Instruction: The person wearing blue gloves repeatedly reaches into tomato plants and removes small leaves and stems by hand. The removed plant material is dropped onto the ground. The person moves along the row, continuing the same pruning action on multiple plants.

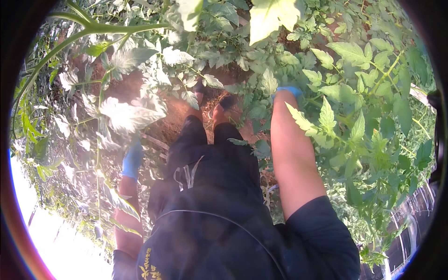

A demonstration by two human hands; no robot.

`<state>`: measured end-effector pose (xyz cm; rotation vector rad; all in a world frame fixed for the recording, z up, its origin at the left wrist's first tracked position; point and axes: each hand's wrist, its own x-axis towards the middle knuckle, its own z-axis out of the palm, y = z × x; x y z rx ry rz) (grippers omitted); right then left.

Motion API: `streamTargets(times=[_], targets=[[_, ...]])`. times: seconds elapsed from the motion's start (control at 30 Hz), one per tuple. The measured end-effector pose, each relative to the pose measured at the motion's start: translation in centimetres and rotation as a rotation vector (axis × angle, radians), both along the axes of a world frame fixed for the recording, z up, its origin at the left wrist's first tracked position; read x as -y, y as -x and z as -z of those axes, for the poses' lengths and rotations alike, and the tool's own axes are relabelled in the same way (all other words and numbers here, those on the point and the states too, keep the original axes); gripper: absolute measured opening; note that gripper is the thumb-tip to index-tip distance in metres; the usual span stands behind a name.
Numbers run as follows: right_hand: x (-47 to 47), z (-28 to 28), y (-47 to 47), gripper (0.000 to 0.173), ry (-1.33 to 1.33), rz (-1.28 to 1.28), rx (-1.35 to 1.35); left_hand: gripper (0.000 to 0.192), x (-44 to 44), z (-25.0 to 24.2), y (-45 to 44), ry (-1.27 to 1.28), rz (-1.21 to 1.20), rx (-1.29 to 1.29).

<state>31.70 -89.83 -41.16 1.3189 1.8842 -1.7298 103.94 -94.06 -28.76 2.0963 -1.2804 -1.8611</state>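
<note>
Both of my hands wear blue gloves and reach down among tomato plants. My left hand is at the left, its fingers hidden behind pale sunlit tomato leaves. My right hand is right of centre; only the glove's cuff shows, and the rest is covered by green tomato foliage. What either hand touches cannot be seen. A thick tomato stem crosses the upper left, close to the camera.
Dense tomato plants stand on both sides and ahead. Brown soil shows around my feet. A dark sheet with pale strands lies at the lower right. Strong light glares at the lower left.
</note>
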Motion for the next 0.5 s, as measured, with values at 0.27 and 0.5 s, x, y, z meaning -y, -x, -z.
streamTargets(times=[0.27,0.5], targets=[[-7.9,2.5,-2.5,0.054,0.044,-0.186,0.134,0.039,-0.6,-5.5,13.1,-0.28,-0.179,0.157],[-8.2,2.3,-4.2,0.053,0.205,-0.199,0.217,0.039,3.8,-8.0,17.9,-0.045,0.035,0.087]])
